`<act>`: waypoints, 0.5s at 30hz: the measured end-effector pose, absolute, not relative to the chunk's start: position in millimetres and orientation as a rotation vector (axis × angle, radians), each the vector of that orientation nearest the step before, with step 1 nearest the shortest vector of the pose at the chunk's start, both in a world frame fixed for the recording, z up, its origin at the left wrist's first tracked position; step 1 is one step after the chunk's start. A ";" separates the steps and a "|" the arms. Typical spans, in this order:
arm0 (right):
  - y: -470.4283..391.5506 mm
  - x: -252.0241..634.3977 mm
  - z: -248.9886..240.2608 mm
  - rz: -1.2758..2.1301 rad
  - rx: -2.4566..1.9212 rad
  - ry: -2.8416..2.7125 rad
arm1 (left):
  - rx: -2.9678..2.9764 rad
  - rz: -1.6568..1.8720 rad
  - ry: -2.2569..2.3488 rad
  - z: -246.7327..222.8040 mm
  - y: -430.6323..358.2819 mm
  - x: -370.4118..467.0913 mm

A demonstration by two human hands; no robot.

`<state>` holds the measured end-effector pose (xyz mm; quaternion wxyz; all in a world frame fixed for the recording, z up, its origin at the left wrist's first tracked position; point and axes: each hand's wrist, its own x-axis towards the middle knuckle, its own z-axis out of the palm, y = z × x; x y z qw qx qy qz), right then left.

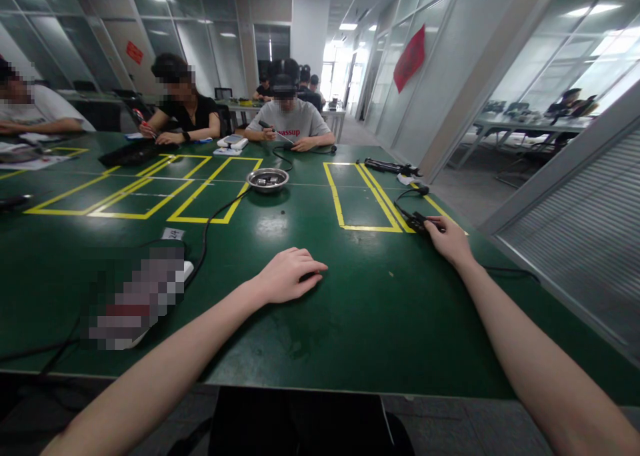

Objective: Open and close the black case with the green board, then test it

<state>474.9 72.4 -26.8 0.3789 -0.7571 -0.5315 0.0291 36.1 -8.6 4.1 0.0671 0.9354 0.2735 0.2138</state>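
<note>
My left hand (293, 275) lies palm down on the green table (350, 323), fingers loosely stretched out and nothing visible in it. Farther off to the right, my right hand (451, 241) is closed at the fingertips on a small black corded object (418, 221) lying on the table beside the yellow tape. Its exact kind is unclear, and my fingers hide part of it. A black cord (399, 206) loops from it toward a dark plug-like end (423, 191).
A metal bowl (269, 188) with small metal parts stands mid-table. A black cable (205, 239) runs past it to a blurred white-edged object (187, 271) at left. Yellow tape (370, 229) marks rectangles. Black folded gear (387, 167) lies back right. Several people sit opposite; one holds a screwdriver-like tool (267, 126).
</note>
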 end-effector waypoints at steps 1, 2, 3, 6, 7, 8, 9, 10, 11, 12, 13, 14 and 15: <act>72.9 475.7 -26.3 0.085 -1.932 -1.319 | 2.820 0.646 0.822 4.2 -8.7 36.1; 72.9 476.6 -25.7 0.096 -1.940 -1.285 | 2.820 0.646 0.820 4.2 -8.8 36.1; 72.6 477.3 -25.0 0.109 -1.956 -1.259 | 2.820 0.646 0.819 4.3 -8.8 36.0; 70.3 478.3 -23.1 0.161 -1.992 -1.200 | 2.821 0.646 0.822 4.3 -8.8 36.1; 69.5 478.0 -22.5 0.175 -2.000 -1.179 | 2.820 0.646 0.823 4.2 -8.7 36.1; 68.6 477.4 -22.0 0.184 -2.008 -1.160 | 2.820 0.645 0.823 4.1 -8.7 36.1; 67.9 476.6 -21.5 0.187 -2.017 -1.143 | 2.820 0.645 0.821 4.0 -8.6 36.1; 67.3 475.7 -21.0 0.186 -2.027 -1.131 | 2.821 0.644 0.820 3.9 -8.5 36.1; 66.9 474.7 -20.6 0.185 -2.038 -1.122 | 2.822 0.642 0.820 3.8 -8.4 36.0; 66.5 473.8 -20.2 0.179 -2.048 -1.116 | 2.822 0.641 0.820 3.7 -8.4 36.0; 66.2 473.1 -19.9 0.164 -2.058 -1.115 | 2.822 0.640 0.819 3.6 -8.4 36.0; 65.9 472.7 -19.8 0.135 -2.069 -1.122 | 2.822 0.640 0.819 3.5 -8.4 35.9; 65.4 472.5 -19.8 0.087 -2.079 -1.139 | 2.821 0.640 0.818 3.4 -8.4 35.9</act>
